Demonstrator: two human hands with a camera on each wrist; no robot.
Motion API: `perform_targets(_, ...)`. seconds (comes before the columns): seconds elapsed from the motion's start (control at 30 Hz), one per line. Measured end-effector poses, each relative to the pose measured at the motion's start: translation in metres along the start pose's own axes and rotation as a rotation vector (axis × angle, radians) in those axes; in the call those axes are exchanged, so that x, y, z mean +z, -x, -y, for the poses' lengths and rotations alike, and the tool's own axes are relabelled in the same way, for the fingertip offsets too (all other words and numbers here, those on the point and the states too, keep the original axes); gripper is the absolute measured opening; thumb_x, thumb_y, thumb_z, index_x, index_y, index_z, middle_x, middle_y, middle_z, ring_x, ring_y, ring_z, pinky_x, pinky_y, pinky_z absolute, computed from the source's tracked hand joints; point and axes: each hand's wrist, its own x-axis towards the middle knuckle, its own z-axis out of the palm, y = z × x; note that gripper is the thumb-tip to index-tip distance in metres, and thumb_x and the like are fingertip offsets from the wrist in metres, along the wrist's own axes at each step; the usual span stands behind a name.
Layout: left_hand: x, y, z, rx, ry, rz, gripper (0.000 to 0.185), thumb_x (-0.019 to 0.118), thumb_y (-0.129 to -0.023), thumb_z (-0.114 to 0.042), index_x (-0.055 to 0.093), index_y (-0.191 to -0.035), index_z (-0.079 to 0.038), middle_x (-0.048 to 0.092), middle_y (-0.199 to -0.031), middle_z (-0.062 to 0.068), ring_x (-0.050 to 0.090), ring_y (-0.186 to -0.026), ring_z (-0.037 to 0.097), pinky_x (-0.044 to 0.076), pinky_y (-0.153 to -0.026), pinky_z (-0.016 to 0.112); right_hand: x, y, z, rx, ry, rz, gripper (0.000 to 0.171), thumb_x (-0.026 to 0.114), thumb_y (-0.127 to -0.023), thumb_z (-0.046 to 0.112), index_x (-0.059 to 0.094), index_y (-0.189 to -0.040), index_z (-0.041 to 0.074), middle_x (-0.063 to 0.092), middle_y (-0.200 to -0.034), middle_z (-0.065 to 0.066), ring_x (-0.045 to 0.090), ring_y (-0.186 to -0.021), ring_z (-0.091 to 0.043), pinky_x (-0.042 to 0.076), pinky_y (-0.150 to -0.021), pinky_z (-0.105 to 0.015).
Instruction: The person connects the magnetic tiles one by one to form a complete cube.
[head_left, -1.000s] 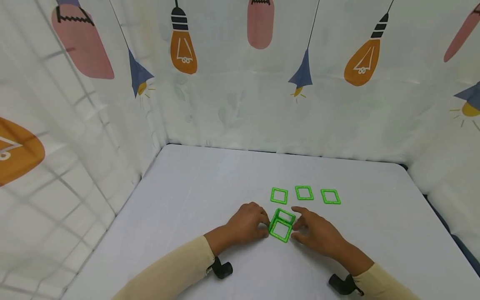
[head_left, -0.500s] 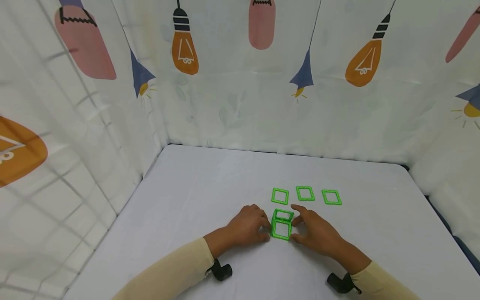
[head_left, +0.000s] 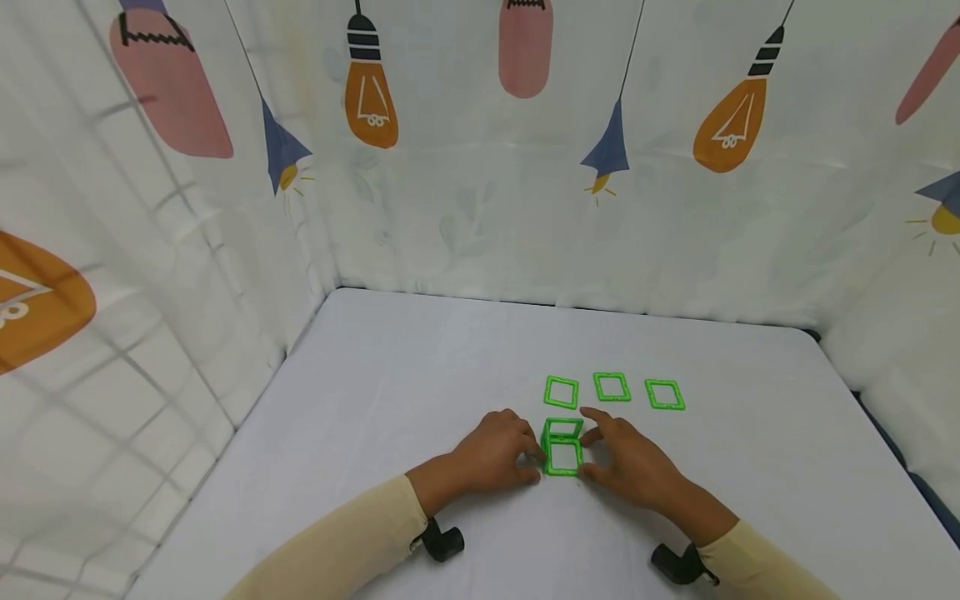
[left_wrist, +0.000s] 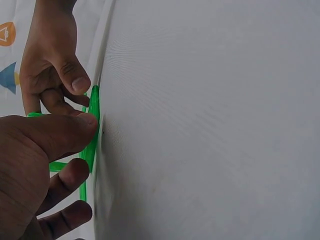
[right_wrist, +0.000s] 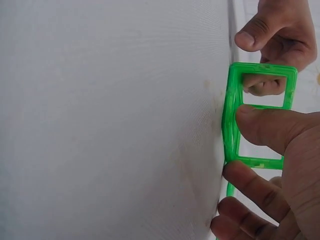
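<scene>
White table [head_left: 420, 367] with rounded corners, boxed in on three sides by a white curtain [head_left: 465, 208]. Curtain print: orange bulbs, pink bulbs, blue lamp shades on black cords. Even, soft light, no hard shadows.

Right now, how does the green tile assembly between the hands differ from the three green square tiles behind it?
The tile assembly has frames joined and standing up; the three loose square tiles lie flat and apart in a row. The left hand and right hand pinch the assembly; the loose tiles are untouched. Both are green open frames.
</scene>
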Motion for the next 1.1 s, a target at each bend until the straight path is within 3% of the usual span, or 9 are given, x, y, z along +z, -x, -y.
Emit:
perform_targets(0.4, -0.001, 0.002, 0.003, 0.021, 0.032, 0.010, 0.019, 0.081, -0.088, -0.033, 0.081, -0.107, -0.030, 0.067, -0.102, -0.017, 0.055, -0.103, 0.008, 0.045, -0.094, 0.033, 0.002, -0.006, 0.005, 0.027, 0.015, -0.008, 0.087, 0.090, -0.079, 0.022, 0.043, -0.152, 0.012, 0.070, -0.109, 0.014, 0.058, -0.122, -0.024, 0.050, -0.098, -0.045)
perform_targets(0.77, -0.006, 0.005, 0.010, -0.094, 0.021, -0.084, 0.009, 0.083, -0.087, -0.035, 0.082, -0.092, -0.028, 0.068, -0.094, -0.016, 0.058, -0.090, 0.009, 0.046, -0.084, 0.037, 0.000, -0.008, 0.007, 0.015, -0.012, 0.025, 0.083, 0.088, -0.082, 0.018, 0.045, -0.152, 0.015, 0.070, -0.111, 0.016, 0.058, -0.124, -0.022, 0.049, -0.098, -0.045)
perform_targets(0.93, -0.004, 0.005, 0.014, -0.159, 0.050, -0.095, 0.023, 0.084, -0.085, -0.036, 0.080, -0.105, -0.026, 0.067, -0.100, -0.013, 0.055, -0.091, 0.010, 0.044, -0.085, 0.037, -0.001, -0.011, 0.007, 0.000, -0.021, 0.053, 0.079, 0.087, -0.083, 0.016, 0.046, -0.151, 0.017, 0.070, -0.110, 0.018, 0.057, -0.124, -0.021, 0.047, -0.101, -0.045)
perform_targets(1.1, -0.001, 0.004, 0.015, -0.150, 0.095, -0.070, 0.036, 0.084, -0.085, -0.035, 0.077, -0.119, -0.025, 0.066, -0.102, -0.012, 0.053, -0.095, 0.009, 0.043, -0.088, 0.039, -0.004, -0.013, 0.005, -0.050, -0.007, 0.073, 0.076, 0.085, -0.085, 0.015, 0.046, -0.151, 0.016, 0.071, -0.110, 0.018, 0.058, -0.125, -0.023, 0.046, -0.103, -0.048)
